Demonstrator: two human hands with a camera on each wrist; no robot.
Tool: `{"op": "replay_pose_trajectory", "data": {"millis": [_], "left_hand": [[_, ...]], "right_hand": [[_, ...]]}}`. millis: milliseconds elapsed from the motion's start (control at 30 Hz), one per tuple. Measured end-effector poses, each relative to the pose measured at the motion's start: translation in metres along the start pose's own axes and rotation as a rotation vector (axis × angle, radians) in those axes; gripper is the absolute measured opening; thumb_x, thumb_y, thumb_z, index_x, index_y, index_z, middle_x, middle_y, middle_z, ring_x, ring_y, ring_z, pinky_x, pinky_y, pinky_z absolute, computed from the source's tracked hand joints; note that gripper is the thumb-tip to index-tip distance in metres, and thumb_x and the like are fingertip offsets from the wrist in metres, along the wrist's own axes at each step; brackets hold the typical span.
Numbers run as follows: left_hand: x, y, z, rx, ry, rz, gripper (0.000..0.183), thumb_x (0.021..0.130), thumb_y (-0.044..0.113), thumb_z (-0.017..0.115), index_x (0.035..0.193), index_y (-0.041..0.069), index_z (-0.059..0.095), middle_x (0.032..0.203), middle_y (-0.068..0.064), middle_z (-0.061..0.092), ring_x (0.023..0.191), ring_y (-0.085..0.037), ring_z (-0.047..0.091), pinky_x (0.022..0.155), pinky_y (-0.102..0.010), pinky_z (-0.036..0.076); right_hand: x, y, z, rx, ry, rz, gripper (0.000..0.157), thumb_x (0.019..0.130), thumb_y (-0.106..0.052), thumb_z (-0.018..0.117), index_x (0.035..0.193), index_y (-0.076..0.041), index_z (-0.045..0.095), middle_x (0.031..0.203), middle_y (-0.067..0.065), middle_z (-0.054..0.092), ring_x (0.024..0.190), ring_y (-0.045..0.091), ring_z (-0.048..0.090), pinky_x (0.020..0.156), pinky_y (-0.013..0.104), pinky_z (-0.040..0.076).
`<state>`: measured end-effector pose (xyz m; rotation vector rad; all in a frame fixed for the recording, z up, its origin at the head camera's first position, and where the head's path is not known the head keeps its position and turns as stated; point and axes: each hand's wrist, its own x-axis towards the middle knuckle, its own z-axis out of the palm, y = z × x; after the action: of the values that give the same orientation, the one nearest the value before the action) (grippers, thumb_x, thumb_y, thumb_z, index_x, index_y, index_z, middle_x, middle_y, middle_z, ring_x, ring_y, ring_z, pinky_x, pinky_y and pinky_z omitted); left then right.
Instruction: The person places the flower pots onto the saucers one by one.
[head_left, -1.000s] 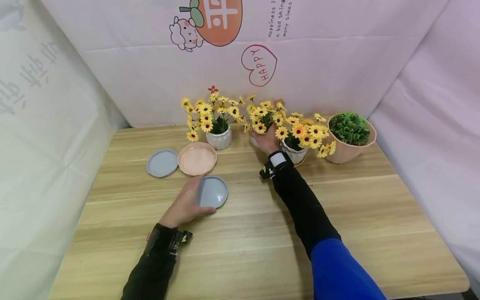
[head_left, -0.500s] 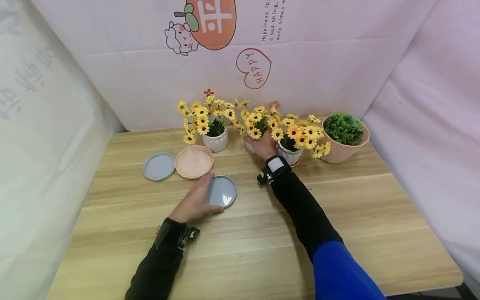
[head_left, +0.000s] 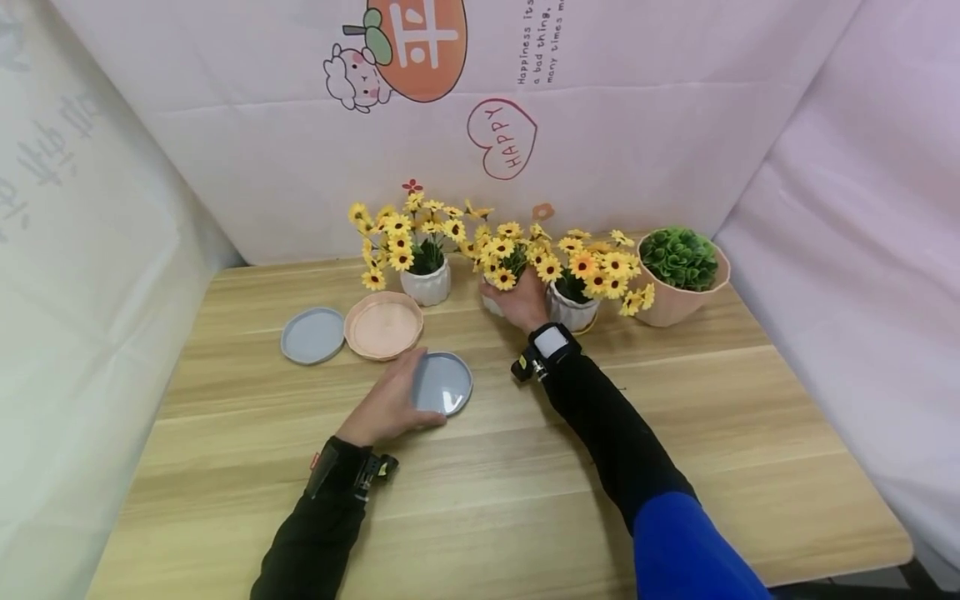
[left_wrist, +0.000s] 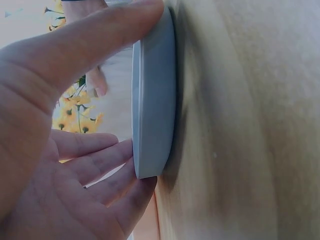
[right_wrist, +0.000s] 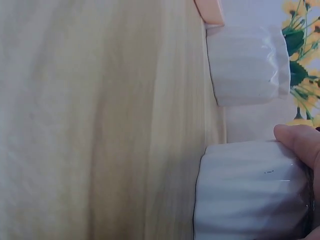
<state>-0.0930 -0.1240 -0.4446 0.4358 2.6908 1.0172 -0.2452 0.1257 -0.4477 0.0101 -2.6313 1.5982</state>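
Observation:
My left hand (head_left: 386, 404) holds a grey-blue saucer (head_left: 444, 385) by its rim, thumb on the near side and fingers on the far side. In the left wrist view the saucer (left_wrist: 157, 100) is low at the tabletop; whether it touches the wood, I cannot tell. Farther back, my right hand (head_left: 525, 302) grips the middle white flowerpot (right_wrist: 250, 195), which carries yellow daisy-like flowers (head_left: 502, 250). Most of that pot is hidden behind the hand in the head view. A similar pot (head_left: 426, 286) stands to its left, another (head_left: 573, 310) close on its right.
A pink saucer (head_left: 384, 325) and a second grey-blue saucer (head_left: 312, 336) lie side by side at left. At the back right stands a large pink pot (head_left: 678, 304) with a green plant. A printed cloth (head_left: 622, 142) hangs behind the wooden table (head_left: 480, 517).
The left hand has shifted right with the saucer, away from the pink one, then stopped. My right hand has drawn the middle flowerpot slightly nearer. The head view has also shifted slightly.

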Motion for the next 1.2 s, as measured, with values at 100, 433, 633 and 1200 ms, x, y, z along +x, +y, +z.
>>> {"op": "replay_pose_trajectory", "data": {"millis": [100, 433, 633, 1200], "left_hand": [[0.0, 0.0, 0.0, 0.004, 0.0, 0.006, 0.119, 0.074, 0.032, 0.098, 0.162, -0.006, 0.028, 0.167, -0.028, 0.035, 0.155, -0.044, 0.037, 0.127, -0.059, 0.035], [0.0, 0.0, -0.001, 0.0, -0.009, 0.004, 0.119, 0.075, 0.031, 0.097, 0.162, -0.006, 0.027, 0.166, -0.028, 0.035, 0.154, -0.044, 0.037, 0.126, -0.059, 0.035], [0.001, 0.0, -0.001, -0.005, -0.011, -0.002, 0.119, 0.075, 0.031, 0.097, 0.163, -0.006, 0.026, 0.167, -0.028, 0.034, 0.154, -0.044, 0.037, 0.127, -0.058, 0.035], [0.0, -0.001, -0.002, -0.019, -0.009, 0.011, 0.12, 0.075, 0.031, 0.097, 0.163, -0.006, 0.025, 0.167, -0.028, 0.035, 0.153, -0.045, 0.038, 0.126, -0.06, 0.036]], "right_hand": [[0.0, 0.002, 0.003, 0.011, 0.001, -0.054, 0.067, 0.089, -0.022, 0.086, 0.147, -0.01, 0.055, 0.147, 0.014, 0.063, 0.141, 0.034, 0.056, 0.124, 0.047, 0.041], [-0.015, 0.001, 0.007, 0.048, -0.012, -0.133, 0.065, 0.088, -0.013, 0.086, 0.145, -0.008, 0.056, 0.146, 0.015, 0.063, 0.141, 0.033, 0.055, 0.125, 0.044, 0.038], [-0.024, 0.0, 0.006, 0.028, -0.018, -0.137, 0.063, 0.089, -0.017, 0.086, 0.144, -0.009, 0.057, 0.143, 0.014, 0.065, 0.139, 0.032, 0.057, 0.124, 0.044, 0.04], [-0.048, -0.001, 0.0, 0.056, -0.088, -0.102, 0.069, 0.088, -0.02, 0.088, 0.146, -0.01, 0.053, 0.144, 0.012, 0.063, 0.139, 0.029, 0.057, 0.122, 0.042, 0.043]]}}
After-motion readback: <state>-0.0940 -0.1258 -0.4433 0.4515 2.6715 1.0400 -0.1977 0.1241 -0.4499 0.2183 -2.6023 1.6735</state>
